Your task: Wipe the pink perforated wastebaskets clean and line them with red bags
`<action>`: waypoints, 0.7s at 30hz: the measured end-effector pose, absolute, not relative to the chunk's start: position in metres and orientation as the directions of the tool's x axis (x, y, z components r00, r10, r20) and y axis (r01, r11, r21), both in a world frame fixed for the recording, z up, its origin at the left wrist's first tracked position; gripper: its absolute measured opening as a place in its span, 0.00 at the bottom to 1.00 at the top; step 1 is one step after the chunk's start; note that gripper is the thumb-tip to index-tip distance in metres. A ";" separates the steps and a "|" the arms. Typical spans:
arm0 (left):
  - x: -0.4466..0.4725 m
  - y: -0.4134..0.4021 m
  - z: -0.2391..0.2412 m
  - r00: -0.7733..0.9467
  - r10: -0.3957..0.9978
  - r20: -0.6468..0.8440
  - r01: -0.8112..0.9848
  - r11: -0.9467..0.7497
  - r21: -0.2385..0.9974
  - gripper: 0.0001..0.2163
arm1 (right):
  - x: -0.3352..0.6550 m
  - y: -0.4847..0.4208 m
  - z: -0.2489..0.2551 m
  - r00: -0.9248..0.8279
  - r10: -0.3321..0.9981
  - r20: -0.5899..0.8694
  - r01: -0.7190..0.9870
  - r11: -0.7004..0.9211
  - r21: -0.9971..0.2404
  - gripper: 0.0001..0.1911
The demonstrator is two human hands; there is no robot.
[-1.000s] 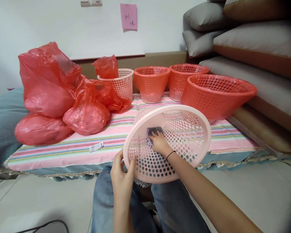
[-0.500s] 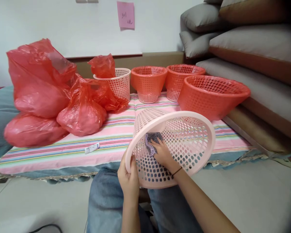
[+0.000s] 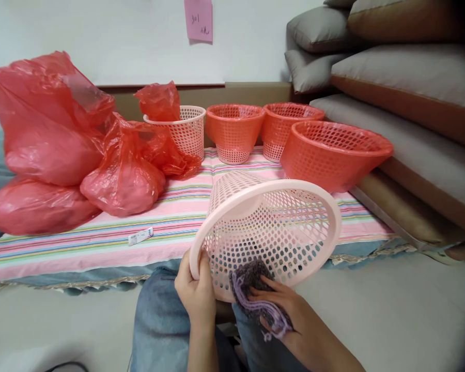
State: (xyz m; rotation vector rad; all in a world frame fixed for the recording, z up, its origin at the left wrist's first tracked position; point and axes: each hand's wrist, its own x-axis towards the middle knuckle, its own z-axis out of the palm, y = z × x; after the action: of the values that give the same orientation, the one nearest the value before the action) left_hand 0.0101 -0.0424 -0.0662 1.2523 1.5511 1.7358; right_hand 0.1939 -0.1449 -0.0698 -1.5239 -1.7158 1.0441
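A pale pink plastic basket [image 3: 232, 217] with a holed wall lies tilted on its side, its mouth turned toward me. My left hand [image 3: 197, 289] grips its rim at the lower left, thumb inside. In my right hand [image 3: 284, 310] is a dark grey cloth [image 3: 253, 281] with a purple edge, bunched under the fingers. The cloth is at the front lower rim of the basket and covers part of it. The palm side of my right hand is hidden.
Red plastic bags [image 3: 120, 170] sit filled at left. Behind stand a pink basket [image 3: 188, 132] with a red bag in it and red-lined baskets [image 3: 236, 132]. Stacked cushions [image 3: 406, 77] rise at right. A small white packet [image 3: 140, 236] lies on the striped cloth [image 3: 170, 253].
My right hand has drawn the cloth from deep inside the basket down and toward me to the front rim. My left hand still holds the rim, and the view has shifted slightly.
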 end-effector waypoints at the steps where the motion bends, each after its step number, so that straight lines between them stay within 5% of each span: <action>1: 0.009 -0.042 -0.065 -0.456 0.839 0.296 0.201 -0.226 0.953 0.10 | 0.196 -0.152 -0.073 -0.129 0.990 -0.055 0.473 0.013 -0.881 0.19; 6: 0.000 -0.040 -0.059 -0.423 0.867 0.264 0.201 -0.194 0.960 0.08 | 0.212 -0.157 -0.096 0.198 0.979 -0.052 0.206 -0.093 -0.974 0.25; 10: -0.001 -0.041 -0.057 -0.332 0.915 0.228 0.128 -0.196 0.972 0.08 | 0.221 -0.121 -0.088 0.382 0.923 0.048 0.081 0.019 -0.997 0.29; 16: 0.005 -0.047 -0.050 -0.244 0.945 0.219 0.122 -0.194 0.973 0.06 | 0.224 -0.028 -0.064 0.333 0.895 0.298 0.374 0.165 -0.913 0.23; 21: 0.007 -0.048 -0.049 -0.164 0.960 0.227 0.180 -0.198 0.964 0.04 | 0.209 0.039 -0.070 0.159 0.966 0.205 0.665 0.049 -0.745 0.21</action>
State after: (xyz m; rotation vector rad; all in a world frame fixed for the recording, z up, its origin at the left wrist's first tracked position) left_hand 0.0065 -0.0483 -0.0493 1.4013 1.3604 1.4291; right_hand 0.2090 0.0394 -0.0701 -1.6878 -1.5776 0.5072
